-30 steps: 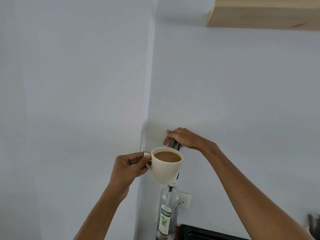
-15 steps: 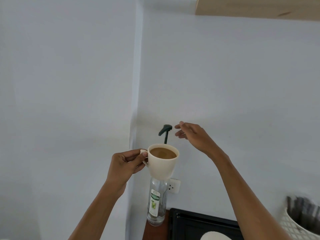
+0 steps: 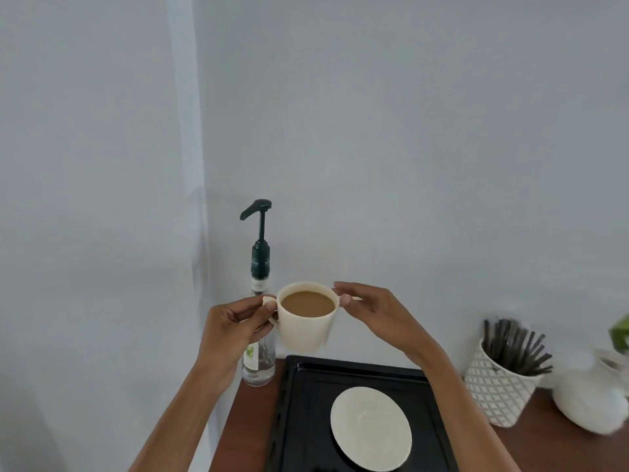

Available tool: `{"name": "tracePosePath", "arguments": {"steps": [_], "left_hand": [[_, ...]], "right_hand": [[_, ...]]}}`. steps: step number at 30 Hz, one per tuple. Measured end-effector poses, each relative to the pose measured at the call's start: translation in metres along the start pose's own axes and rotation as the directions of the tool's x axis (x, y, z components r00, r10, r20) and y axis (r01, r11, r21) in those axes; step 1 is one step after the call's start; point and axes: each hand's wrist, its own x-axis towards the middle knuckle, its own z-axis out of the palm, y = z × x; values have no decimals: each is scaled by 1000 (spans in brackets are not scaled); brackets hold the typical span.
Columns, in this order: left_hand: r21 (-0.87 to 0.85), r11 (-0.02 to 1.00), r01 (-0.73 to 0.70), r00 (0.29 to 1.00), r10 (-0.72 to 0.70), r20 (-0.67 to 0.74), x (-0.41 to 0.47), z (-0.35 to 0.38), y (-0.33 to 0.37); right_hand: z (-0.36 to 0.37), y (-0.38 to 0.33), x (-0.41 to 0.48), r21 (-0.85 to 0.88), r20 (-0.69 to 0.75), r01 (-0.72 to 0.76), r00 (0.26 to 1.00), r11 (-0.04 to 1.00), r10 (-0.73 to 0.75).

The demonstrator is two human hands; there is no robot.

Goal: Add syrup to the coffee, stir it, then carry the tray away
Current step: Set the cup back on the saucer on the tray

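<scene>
A cream cup filled with milky brown coffee is shown held in the air above the far edge of a black tray, with no part of it touching the tray. The cup's handle, on the left side, is pinched by the left hand between thumb and curled fingers. The right hand is placed at the opposite side of the rim, its fingers loosely curved and its fingertips touching or nearly touching the cup; firm contact cannot be confirmed from this angle. A cream saucer is seen lying flat and bare on the tray, below and to the right of the cup. The tray rests on a reddish-brown worktop set against a pale wall. A clear syrup bottle is seen upright at the worktop's left rear corner, just behind the left hand and partly hidden by it; its dark green pump is raised, with the spout pointing left. To the right of the tray, a white lattice-patterned holder containing dark stir sticks is seen, and beside it a blurred white vessel, possibly a jug.
</scene>
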Motion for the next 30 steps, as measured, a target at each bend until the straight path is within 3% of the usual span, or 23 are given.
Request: {"name": "tracePosePath", "arguments": {"steps": [5, 12, 30], "left_hand": [[6, 1000, 16, 1000, -16, -6, -17, 22, -25], [-30, 999, 43, 999, -43, -2, -31, 50, -56], [-2, 986, 170, 978, -168, 125, -38, 73, -134]], "right_hand": [[-7, 23, -26, 60, 128, 58, 990, 997, -65], [-19, 56, -47, 98, 92, 103, 989, 990, -112], [-19, 128, -82, 284, 5, -23, 1000, 959, 22]]}}
